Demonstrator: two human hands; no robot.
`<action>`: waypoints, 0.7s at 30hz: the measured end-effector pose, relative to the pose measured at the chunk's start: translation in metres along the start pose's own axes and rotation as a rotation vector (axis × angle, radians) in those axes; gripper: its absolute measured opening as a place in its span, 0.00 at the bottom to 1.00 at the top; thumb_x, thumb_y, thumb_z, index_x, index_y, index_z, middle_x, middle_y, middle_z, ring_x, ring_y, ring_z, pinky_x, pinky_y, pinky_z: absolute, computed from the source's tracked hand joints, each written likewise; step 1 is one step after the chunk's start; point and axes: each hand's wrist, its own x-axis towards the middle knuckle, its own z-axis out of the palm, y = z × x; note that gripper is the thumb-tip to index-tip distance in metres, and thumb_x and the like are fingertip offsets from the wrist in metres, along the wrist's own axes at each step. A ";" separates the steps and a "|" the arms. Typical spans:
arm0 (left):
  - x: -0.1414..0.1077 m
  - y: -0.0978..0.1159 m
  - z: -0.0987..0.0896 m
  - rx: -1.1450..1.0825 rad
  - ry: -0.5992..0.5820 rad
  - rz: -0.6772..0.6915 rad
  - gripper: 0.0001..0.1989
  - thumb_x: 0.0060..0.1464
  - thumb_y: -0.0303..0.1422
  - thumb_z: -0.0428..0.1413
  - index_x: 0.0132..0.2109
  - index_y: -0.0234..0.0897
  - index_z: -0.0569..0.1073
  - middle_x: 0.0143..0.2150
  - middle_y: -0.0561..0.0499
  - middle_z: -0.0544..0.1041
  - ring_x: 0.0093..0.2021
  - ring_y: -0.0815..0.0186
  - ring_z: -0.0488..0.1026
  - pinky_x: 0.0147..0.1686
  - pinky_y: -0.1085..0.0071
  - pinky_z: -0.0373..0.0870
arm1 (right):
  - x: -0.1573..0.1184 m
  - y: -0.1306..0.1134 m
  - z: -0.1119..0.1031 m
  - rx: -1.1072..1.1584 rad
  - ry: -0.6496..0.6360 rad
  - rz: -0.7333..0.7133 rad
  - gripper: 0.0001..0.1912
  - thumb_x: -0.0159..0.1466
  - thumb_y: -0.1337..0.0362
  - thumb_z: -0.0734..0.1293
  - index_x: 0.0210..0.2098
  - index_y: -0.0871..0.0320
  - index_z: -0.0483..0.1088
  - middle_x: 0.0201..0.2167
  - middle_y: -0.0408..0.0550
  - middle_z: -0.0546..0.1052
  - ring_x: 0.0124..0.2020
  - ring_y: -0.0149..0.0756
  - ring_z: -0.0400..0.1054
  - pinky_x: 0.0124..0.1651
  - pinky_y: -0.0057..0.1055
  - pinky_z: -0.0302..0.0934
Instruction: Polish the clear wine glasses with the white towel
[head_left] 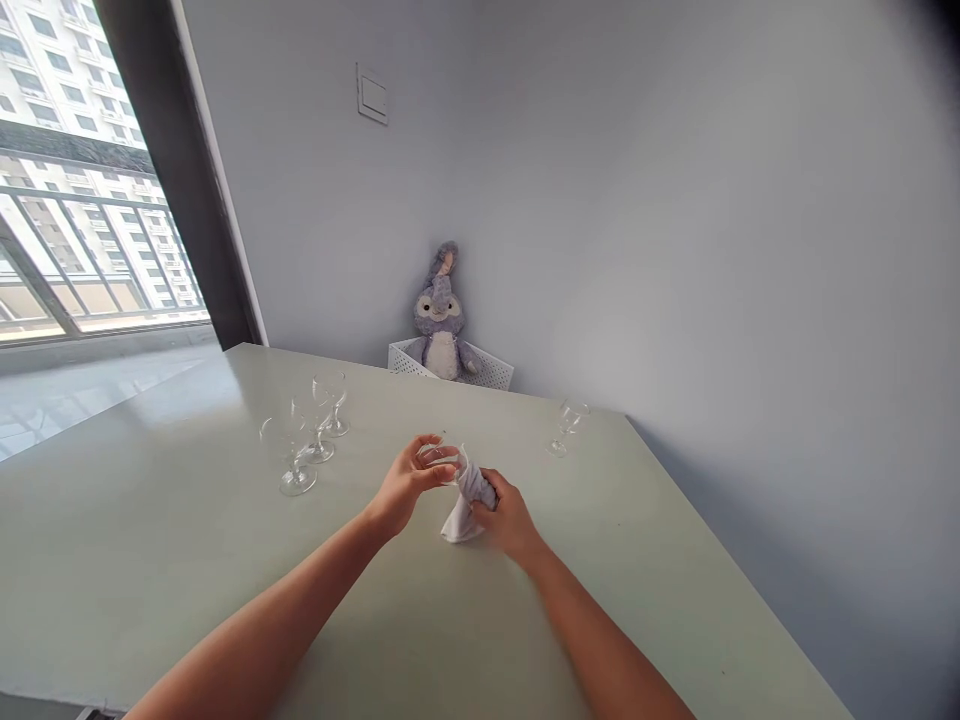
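A stemmed glass [439, 462] is being grasped near the middle of the table by the left hand [409, 478], with its fingers curled around the bowl, and the glass is being held tilted. A bunched white cloth [466, 508] is being clenched in the right hand [510, 517], and its upper end is being pressed against the glass at the rim; whether it is reaching inside the bowl cannot be told. Three other wine glasses [307, 430] are being kept upright in a tight cluster to the left on the pale green table [150, 540], well apart from the hands. A single wine glass [570, 425] is being stood upright near the far right edge. Beyond the far edge, a lilac plush rabbit [441, 315] is being held upright in a white lattice basket [487, 372] against the wall, while a railed window [82, 180] is being lit by daylight at far left.
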 end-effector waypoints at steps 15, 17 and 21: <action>-0.013 -0.021 0.016 0.020 0.009 0.310 0.27 0.42 0.32 0.62 0.49 0.42 0.59 0.53 0.45 0.67 0.51 0.57 0.67 0.48 0.58 0.66 | 0.007 0.006 0.007 0.677 0.495 0.224 0.15 0.54 0.53 0.66 0.34 0.57 0.68 0.34 0.45 0.73 0.37 0.37 0.68 0.36 0.32 0.63; -0.013 -0.023 0.014 0.106 -0.020 0.416 0.28 0.43 0.31 0.61 0.50 0.42 0.58 0.53 0.44 0.66 0.53 0.57 0.66 0.50 0.57 0.65 | 0.010 0.011 0.005 0.886 0.472 0.273 0.15 0.51 0.56 0.69 0.33 0.57 0.67 0.36 0.46 0.74 0.39 0.38 0.68 0.36 0.33 0.65; -0.008 -0.020 0.007 0.194 0.034 0.495 0.27 0.45 0.33 0.60 0.51 0.42 0.57 0.53 0.43 0.66 0.53 0.57 0.65 0.50 0.55 0.64 | 0.005 0.009 0.011 0.948 0.250 0.407 0.14 0.53 0.58 0.68 0.34 0.60 0.67 0.32 0.49 0.75 0.33 0.39 0.71 0.36 0.39 0.66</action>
